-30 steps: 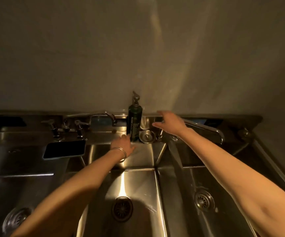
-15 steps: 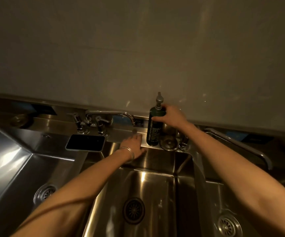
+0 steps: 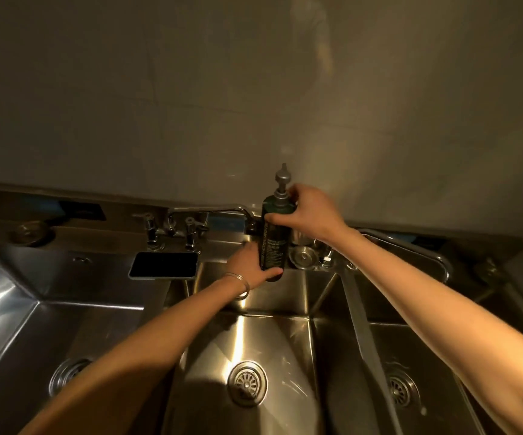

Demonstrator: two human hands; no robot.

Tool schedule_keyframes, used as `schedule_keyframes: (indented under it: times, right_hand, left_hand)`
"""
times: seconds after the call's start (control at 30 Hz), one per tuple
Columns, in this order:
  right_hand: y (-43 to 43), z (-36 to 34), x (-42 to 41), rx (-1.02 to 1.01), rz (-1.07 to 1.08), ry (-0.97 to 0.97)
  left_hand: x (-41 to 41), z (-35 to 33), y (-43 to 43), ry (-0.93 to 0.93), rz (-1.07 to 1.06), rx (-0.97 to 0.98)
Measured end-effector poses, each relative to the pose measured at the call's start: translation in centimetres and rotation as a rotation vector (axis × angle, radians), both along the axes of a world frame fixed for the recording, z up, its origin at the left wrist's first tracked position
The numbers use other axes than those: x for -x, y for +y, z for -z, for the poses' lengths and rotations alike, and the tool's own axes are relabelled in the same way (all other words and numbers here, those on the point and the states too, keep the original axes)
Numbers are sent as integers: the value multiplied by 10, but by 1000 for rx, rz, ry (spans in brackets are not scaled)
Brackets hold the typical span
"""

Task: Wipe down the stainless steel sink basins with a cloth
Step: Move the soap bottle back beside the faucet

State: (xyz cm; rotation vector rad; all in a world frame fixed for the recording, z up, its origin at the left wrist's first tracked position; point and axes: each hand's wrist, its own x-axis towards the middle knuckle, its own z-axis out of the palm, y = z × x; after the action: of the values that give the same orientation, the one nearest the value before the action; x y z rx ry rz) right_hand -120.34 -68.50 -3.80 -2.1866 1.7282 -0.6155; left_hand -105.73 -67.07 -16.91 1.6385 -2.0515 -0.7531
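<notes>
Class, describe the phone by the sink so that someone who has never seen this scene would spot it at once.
Find the steel sink with three basins, then the ledge along its back. In front of the two-handled tap, left of the dark pump bottle, lies the phone. It is the only flat black rectangle among shiny metal fittings.
</notes>
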Motion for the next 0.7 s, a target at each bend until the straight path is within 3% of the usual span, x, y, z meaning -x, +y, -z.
schedule_keyframes:
  times: [0.2,0.47,0.7]
  right_hand:
    - [79,-14,-95,76,25,70]
    - [168,-19,-304,71,-120,64]
    - [197,-21,-443,19,-274,13]
  left_hand:
    - [-92,-4,70,49,-14,27]
    - [-307,-14,188,159,-118,-21]
    - [-462,-31,237,42,-257,28]
